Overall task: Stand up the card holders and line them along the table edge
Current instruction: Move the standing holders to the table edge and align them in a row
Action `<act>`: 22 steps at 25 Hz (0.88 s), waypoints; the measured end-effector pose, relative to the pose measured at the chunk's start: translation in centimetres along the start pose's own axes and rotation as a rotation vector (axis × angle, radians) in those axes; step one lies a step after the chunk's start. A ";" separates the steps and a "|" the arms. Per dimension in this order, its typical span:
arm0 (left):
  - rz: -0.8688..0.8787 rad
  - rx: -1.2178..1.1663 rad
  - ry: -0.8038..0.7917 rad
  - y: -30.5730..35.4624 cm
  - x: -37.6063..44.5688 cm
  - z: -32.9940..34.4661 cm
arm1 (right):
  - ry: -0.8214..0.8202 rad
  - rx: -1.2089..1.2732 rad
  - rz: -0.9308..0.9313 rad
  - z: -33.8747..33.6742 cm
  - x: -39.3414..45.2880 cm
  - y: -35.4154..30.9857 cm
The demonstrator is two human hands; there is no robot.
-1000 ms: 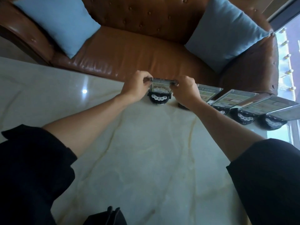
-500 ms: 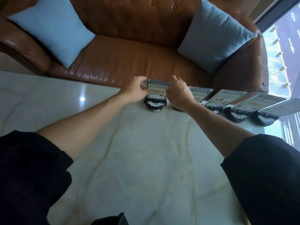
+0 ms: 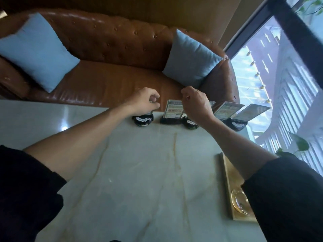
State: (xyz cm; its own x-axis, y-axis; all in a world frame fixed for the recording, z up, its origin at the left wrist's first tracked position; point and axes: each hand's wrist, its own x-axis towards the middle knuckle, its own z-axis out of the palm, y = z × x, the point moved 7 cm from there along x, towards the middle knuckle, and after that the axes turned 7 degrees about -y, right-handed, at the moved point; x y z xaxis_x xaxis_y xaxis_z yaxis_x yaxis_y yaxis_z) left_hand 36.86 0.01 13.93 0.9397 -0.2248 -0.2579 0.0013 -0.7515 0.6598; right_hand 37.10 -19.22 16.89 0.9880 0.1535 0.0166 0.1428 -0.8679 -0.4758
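Note:
Several card holders stand in a row along the far edge of the marble table [image 3: 139,172]. My left hand [image 3: 143,102] is curled over the leftmost card holder [image 3: 142,120], hiding its card; only the round black base shows. An upright card holder [image 3: 173,110] on a rectangular black base stands free between my hands. My right hand [image 3: 196,103] has its fingers closed beside that card's top right corner and covers another holder's round base [image 3: 190,123]. Two more card holders [image 3: 227,109] [image 3: 251,111] lean further right.
A brown leather sofa [image 3: 108,84] with two blue cushions [image 3: 35,51] [image 3: 190,60] runs just beyond the table's far edge. A gold tray [image 3: 227,173] with a glass dish [image 3: 240,201] lies at the table's right. A window and plant leaves [image 3: 300,144] are at right.
Both hands held one card holder between them; now they have parted, the left over the leftmost holder, the right lifted beside the middle one. The view has tilted up and right.

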 end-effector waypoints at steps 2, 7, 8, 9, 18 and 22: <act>0.038 0.000 0.001 2.8 0.1 1.4 | 0.015 0.008 0.065 -2.1 -1.3 3.1; 0.116 0.037 0.021 9.5 0.7 5.5 | 0.025 0.002 0.164 -6.7 -3.5 11.7; 0.118 0.037 0.031 10.7 0.9 6.4 | 0.017 0.001 0.173 -7.4 -3.7 13.4; 0.117 0.031 0.038 11.8 1.2 7.3 | 0.007 0.008 0.187 -8.0 -3.7 15.1; 0.141 0.085 0.042 21.5 7.7 15.1 | -0.067 -0.103 0.135 -14.1 -1.1 26.7; 0.172 0.171 0.033 24.8 12.8 18.5 | -0.171 -0.278 0.162 -14.5 1.0 32.8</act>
State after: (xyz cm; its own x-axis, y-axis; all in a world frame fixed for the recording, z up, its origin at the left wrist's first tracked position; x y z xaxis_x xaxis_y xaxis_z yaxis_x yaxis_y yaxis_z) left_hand 42.66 -32.93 13.92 0.9319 -0.3399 -0.1269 -0.2147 -0.7985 0.5624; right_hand 43.66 -54.37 14.02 0.9784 0.0600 -0.1980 0.0190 -0.9790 -0.2030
